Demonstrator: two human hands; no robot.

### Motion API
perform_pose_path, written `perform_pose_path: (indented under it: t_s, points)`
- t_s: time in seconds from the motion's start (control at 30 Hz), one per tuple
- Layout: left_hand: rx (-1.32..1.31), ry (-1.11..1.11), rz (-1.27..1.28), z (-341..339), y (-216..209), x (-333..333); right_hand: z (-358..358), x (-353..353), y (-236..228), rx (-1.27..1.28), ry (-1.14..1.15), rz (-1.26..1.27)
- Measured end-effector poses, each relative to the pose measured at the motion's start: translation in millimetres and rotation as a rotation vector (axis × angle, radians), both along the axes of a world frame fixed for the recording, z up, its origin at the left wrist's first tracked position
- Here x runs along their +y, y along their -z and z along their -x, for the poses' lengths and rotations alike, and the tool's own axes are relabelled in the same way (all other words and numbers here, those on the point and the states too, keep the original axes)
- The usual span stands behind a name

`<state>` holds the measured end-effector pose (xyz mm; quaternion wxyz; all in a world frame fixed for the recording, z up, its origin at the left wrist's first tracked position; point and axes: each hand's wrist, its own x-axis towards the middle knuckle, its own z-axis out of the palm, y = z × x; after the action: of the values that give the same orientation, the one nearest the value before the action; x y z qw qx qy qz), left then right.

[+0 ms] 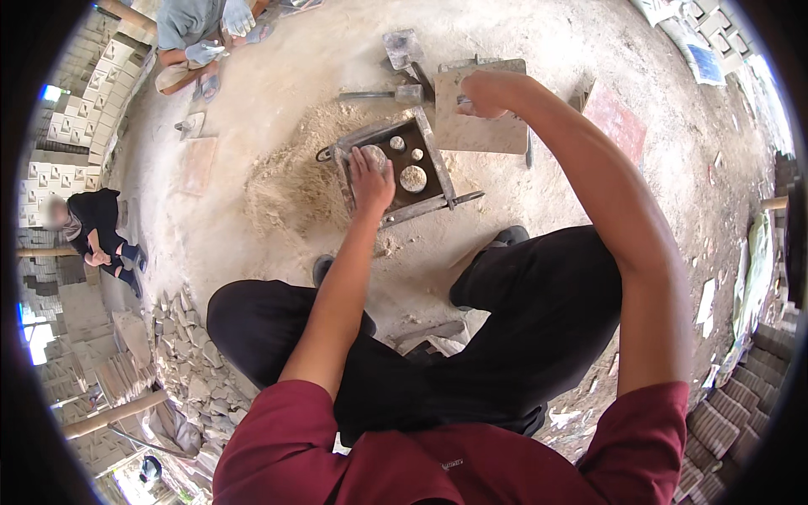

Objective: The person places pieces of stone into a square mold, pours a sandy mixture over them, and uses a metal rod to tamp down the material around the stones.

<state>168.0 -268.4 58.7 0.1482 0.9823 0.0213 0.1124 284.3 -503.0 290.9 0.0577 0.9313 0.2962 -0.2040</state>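
Observation:
My left hand (371, 179) lies with fingers stretched out over a pale round piece (375, 156) inside a rectangular mold frame (434, 143) on the ground. Several other pale discs, the largest (413, 178) at the near right, sit on the frame's dark inner surface. Farther right, my right hand (491, 93) is closed in a fist over a square, dusty board (480, 135). A small grey piece (463, 100) shows beside its fingers; the rest of what it grips is hidden. Dark bar ends stick out from under the board.
Loose tan powder (295, 172) is heaped left of the frame. Beyond it lie a mallet (407, 93) and a square block tool (403, 49). A reddish slab (614, 122) rests at right. A gloved person (189, 34) squats far left; another (97, 227) sits at left. Rubble (192, 349) lies near left.

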Motion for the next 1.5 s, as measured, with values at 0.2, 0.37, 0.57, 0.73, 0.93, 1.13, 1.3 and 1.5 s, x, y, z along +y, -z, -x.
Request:
perform_pose_path:
  t_s: [0.2, 0.37, 0.57, 0.73, 0.93, 1.13, 1.3, 1.5]
  points:
    - [0.020, 0.321, 0.177, 25.7, -6.1, -41.3, 6.8, 2.6, -13.1, 0.037, 0.044, 0.020]
    - [-0.024, 0.529, 0.078, 43.2, 0.7, -54.8, 4.1, -5.0, -5.7, 0.011, 0.037, 0.092]
    - [-0.170, 0.403, 0.174, -10.8, -20.8, -22.3, 5.1, -2.7, -7.5, 0.089, 0.076, 0.037]
    - [-0.190, 0.423, -0.142, -17.6, -19.1, -8.4, 1.8, -22.7, 2.9, 0.010, 0.064, 0.018]
    - [-0.027, 0.401, 0.260, -50.6, -16.3, -9.2, -5.9, -8.4, -4.5, 0.006, 0.031, 0.034]
    - [0.549, 0.505, -0.563, -77.5, -37.5, -50.4, -14.1, -21.0, 9.1, 0.053, 0.139, -0.042]
    - [0.815, 0.568, -0.648, -79.6, -56.1, -64.5, -11.5, -33.8, 9.5, -0.023, 0.080, -0.005]
    - [0.728, 0.953, -0.502, -66.7, -47.8, -37.4, -8.8, -23.6, 9.3, 0.024, 0.101, 0.123]
